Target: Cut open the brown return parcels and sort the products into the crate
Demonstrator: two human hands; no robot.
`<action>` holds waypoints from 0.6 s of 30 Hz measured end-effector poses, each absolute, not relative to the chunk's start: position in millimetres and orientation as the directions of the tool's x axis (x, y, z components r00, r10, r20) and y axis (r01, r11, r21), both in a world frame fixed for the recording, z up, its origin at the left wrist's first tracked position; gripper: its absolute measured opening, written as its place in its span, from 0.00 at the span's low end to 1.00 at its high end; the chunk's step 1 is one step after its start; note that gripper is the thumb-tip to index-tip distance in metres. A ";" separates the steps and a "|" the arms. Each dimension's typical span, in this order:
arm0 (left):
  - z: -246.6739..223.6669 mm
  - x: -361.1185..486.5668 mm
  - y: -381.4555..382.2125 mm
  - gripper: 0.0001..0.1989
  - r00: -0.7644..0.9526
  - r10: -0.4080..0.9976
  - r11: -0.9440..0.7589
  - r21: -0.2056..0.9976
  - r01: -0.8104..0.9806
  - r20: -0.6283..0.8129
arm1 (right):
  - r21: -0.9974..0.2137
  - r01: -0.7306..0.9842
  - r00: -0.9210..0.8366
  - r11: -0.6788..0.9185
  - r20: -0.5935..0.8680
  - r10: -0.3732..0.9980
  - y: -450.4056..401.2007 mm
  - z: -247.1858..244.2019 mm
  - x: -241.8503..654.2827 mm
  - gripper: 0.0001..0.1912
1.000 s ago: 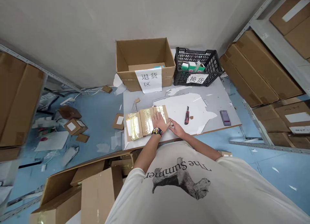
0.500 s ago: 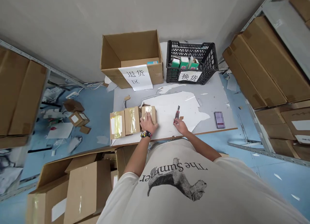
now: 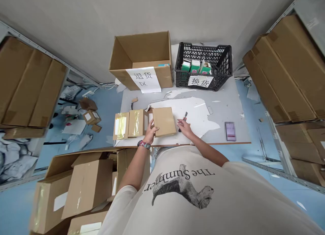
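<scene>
My left hand [image 3: 150,131] grips the left side of a small cardboard box [image 3: 165,121], its thumb on the upper face. That face is plain brown with no tape showing. Between the fingers of my right hand [image 3: 185,127] is a red and black utility knife [image 3: 186,116], its tip pointing away from me, just right of the box. To the left of my left hand, two taped cardboard boxes [image 3: 136,123] stand side by side. White paper [image 3: 196,108] lies under the knife and the held box.
At the back stand a large open carton [image 3: 142,48] with a paper sign and a black plastic crate [image 3: 215,81] holding green-and-white boxes. A pixelated purple item [image 3: 230,131] lies on the right. A big carton of boxes [image 3: 88,187] is at lower left; shelves flank the table.
My left hand has shifted from the box's taped top to its left side, and the box is turned so a plain face shows. My right hand, with the knife, has moved slightly left.
</scene>
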State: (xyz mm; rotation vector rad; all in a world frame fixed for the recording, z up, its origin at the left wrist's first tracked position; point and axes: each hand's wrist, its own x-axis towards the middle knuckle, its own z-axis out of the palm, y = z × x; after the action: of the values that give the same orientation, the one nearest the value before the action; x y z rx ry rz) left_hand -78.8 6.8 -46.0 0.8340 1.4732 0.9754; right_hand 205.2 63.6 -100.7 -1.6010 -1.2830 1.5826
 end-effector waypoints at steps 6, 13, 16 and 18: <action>-13.6 -72.1 22.7 0.54 0.198 0.907 0.414 0.876 -0.246 -0.373 | -0.814 -0.194 -0.376 -0.548 -0.454 0.808 72.6 -54.1 228.4 0.48; -11.9 -68.1 81.6 0.55 0.339 0.881 0.213 0.916 0.341 -0.331 | -0.846 -0.096 -0.160 -0.524 -0.506 0.847 85.9 -67.3 268.6 0.54; -24.8 -67.5 95.6 0.56 0.339 0.885 0.055 0.793 0.607 -0.321 | -0.824 0.130 -0.075 -0.551 -0.563 0.823 85.0 -94.1 275.0 0.39; -33.0 -69.7 101.6 0.56 0.307 0.897 0.013 0.713 0.701 -0.318 | -0.826 0.315 -0.044 -0.467 -0.504 0.863 82.6 -110.3 272.4 0.32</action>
State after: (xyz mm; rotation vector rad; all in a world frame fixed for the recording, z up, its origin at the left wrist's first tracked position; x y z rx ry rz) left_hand -69.7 101.6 -33.0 1.7389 1.4475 0.2948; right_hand 272.4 82.6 -110.3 -1.7673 -1.2429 1.5324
